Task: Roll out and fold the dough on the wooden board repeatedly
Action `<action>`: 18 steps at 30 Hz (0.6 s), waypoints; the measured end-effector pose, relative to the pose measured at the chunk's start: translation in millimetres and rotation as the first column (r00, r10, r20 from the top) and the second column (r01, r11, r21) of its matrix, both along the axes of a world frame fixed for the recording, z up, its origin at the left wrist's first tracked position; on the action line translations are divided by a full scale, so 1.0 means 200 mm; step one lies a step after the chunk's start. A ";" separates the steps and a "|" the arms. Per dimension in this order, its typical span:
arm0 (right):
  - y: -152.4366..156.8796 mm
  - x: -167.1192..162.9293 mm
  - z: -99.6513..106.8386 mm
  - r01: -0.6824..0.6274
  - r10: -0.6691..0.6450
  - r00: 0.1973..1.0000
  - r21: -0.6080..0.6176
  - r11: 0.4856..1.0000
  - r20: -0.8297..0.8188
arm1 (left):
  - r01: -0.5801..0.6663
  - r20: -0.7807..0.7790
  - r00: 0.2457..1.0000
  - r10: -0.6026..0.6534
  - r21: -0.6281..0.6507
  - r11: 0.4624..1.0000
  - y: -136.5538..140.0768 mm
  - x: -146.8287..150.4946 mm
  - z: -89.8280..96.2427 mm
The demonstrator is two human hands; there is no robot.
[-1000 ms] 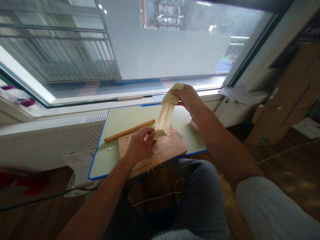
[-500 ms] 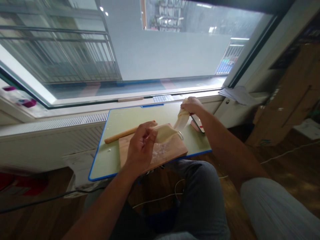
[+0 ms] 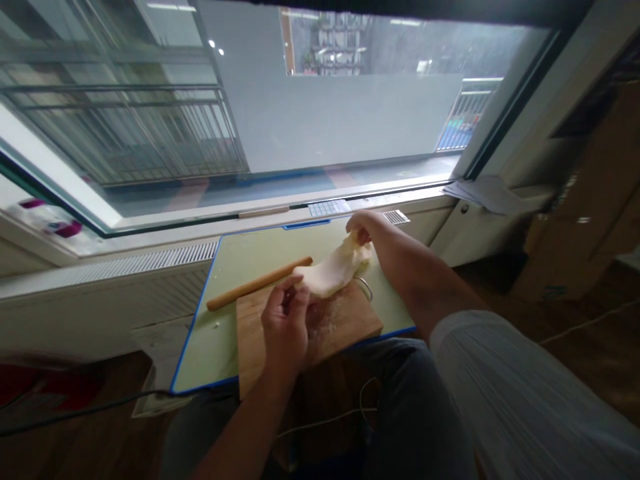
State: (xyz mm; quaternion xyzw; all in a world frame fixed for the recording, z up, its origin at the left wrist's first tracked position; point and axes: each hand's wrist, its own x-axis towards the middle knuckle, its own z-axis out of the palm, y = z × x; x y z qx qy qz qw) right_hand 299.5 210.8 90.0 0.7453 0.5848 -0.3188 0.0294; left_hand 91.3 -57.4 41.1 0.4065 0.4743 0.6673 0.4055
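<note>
A pale sheet of dough (image 3: 331, 272) stretches between my two hands over a wooden cutting board (image 3: 255, 333). My left hand (image 3: 287, 313) pinches its near left end, with thumb and fingers closed on the edge. Higher up and to the right, my right hand (image 3: 361, 227) grips the other end, where the dough is bunched and folded. Flour marks the board below. A wooden rolling pin (image 3: 257, 285) lies slantwise behind the board's left part. The board's metal ring handle (image 3: 367, 288) shows at its right edge.
The board rests on a small pale-green table with a blue rim (image 3: 193, 333). Beyond it are a window sill with a white keyboard-like object (image 3: 327, 208) and a radiator grille (image 3: 170, 260). Papers (image 3: 483, 193) lie to the right, near a cardboard box (image 3: 580, 213). My knees are below the table.
My right hand has come down and left, nearer my left hand. The dough has turned from a twisted, sagging strip to a broader sheet over the board. The view has tilted slightly.
</note>
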 end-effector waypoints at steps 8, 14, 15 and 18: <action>0.07 0.01 -0.13 -0.075 0.063 0.993 -0.108 0.991 -0.104 | -0.187 -0.368 0.909 0.199 0.068 0.980 -0.16 -0.27 -0.15; 0.02 0.02 -0.19 -0.090 0.090 0.996 -0.010 0.996 -0.018 | -0.162 -0.257 0.945 0.202 0.168 0.972 -0.10 -0.25 -0.01; 0.01 0.01 -0.19 -0.093 0.093 0.996 0.025 0.995 -0.002 | -0.150 -0.207 0.960 0.187 0.183 0.972 -0.08 -0.23 0.04; -0.01 0.04 -0.16 -0.097 0.093 0.995 0.126 0.987 0.033 | -0.178 -0.117 0.968 0.221 0.294 0.939 -0.06 -0.20 0.20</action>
